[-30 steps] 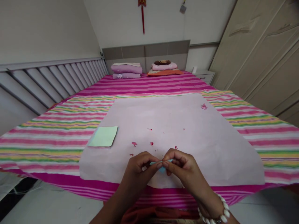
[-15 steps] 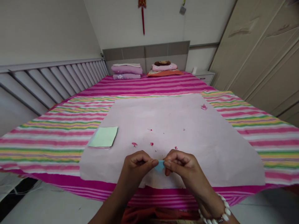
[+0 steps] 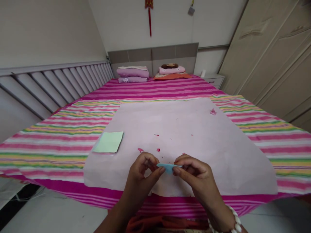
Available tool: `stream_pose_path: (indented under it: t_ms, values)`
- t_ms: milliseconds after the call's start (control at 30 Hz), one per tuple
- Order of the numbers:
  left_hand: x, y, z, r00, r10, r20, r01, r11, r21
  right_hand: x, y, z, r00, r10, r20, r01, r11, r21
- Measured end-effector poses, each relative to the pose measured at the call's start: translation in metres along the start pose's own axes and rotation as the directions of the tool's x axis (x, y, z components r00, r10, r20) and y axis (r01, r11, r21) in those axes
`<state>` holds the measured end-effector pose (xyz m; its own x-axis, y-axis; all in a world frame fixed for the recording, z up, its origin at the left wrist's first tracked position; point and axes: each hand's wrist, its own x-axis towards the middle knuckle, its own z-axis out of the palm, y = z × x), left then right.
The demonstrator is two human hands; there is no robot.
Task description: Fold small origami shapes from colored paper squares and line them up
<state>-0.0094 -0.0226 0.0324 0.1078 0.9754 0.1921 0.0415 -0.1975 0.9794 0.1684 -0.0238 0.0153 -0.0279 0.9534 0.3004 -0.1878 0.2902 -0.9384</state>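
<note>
A small folded piece of blue paper (image 3: 169, 169) is held up between my two hands, its wide edge on top and its lower part narrowing downward. My left hand (image 3: 145, 173) pinches its left end between thumb and fingers. At the right end, my right hand (image 3: 193, 173) grips it the same way, a white bead bracelet on that wrist. Beneath lies a large pale sheet (image 3: 233, 155) on the bed. Just beyond my hands are several scraps, among them a red one (image 3: 140, 150) and another red one (image 3: 158, 149).
A stack of square paper (image 3: 108, 142), pale green on top, lies to the left. Toward the far right corner of the sheet sits a small pink folded paper piece (image 3: 213, 111). Folded bedding (image 3: 132, 73) rests by the headboard (image 3: 175, 51); a slatted rail (image 3: 63, 82) runs along the left.
Both hands have shifted their hold on the blue paper and sit slightly farther apart. More of its top edge shows now, as a wider strip.
</note>
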Motion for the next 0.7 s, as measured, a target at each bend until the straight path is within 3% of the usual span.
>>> stream_pose_path:
  t_ms: [233, 500, 700]
  values:
    - [-0.0035, -0.0042, 0.0002, 0.994, 0.097, -0.044, -0.093, 0.992, 0.082, -0.0012, 0.0007, 0.0014, 0.995, 0.061, -0.076, -0.060, 0.998, 0.008]
    - [0.0007, -0.0008, -0.0023, 0.958, 0.283, 0.044, -0.286, 0.942, 0.177, -0.0006, 0.0003, 0.0028, 0.997, 0.025, -0.076, -0.026, 0.999, -0.021]
    - [0.0055, -0.0066, -0.0015, 0.973, 0.225, 0.051, -0.229, 0.967, 0.113, 0.0007, 0.0035, 0.0045, 0.998, 0.001, -0.064, -0.003, 0.999, -0.037]
